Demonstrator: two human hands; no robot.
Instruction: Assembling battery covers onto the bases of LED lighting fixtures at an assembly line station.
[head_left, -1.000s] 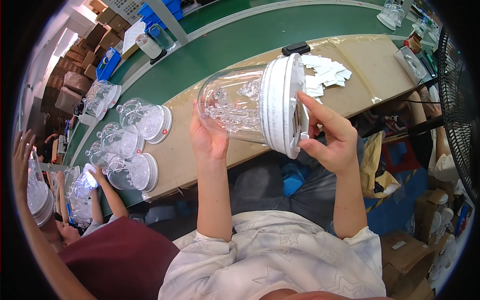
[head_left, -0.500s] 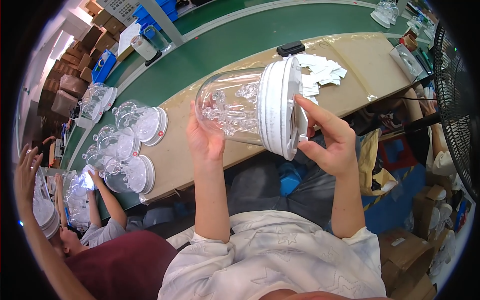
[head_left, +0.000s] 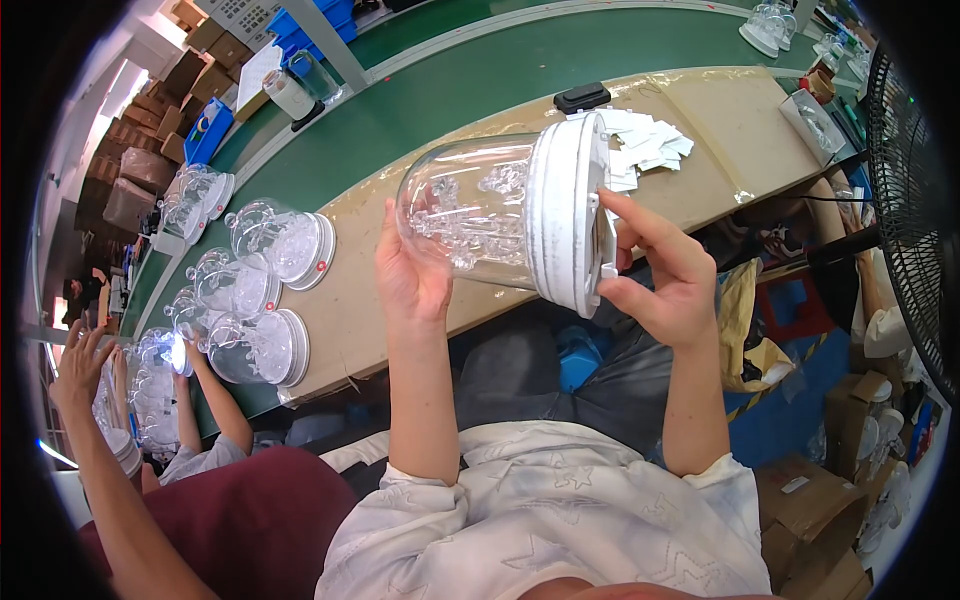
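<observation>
Gripping white flap (head_left: 609, 254) at white base (head_left: 562, 215) between thumb (head_left: 638, 299) and curled fingers (head_left: 626, 242) of right hand (head_left: 670, 275), with outstretched forefinger (head_left: 640, 219) on base | cupping rounded end of clear dome (head_left: 475, 215) in loosely curved left hand (head_left: 412, 282) | holding it sideways above table (head_left: 735, 125) | farther: similar domes (head_left: 255, 348) at left, white slips (head_left: 655, 146), black case (head_left: 582, 97)

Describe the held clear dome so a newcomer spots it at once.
Start at the long brown board on the green tabletop. In front of it, the bare left hand holds a clear dome with round white base, right hand at the base. Unlike the clear domes resting at left, it is held sideways, base facing right.
</observation>
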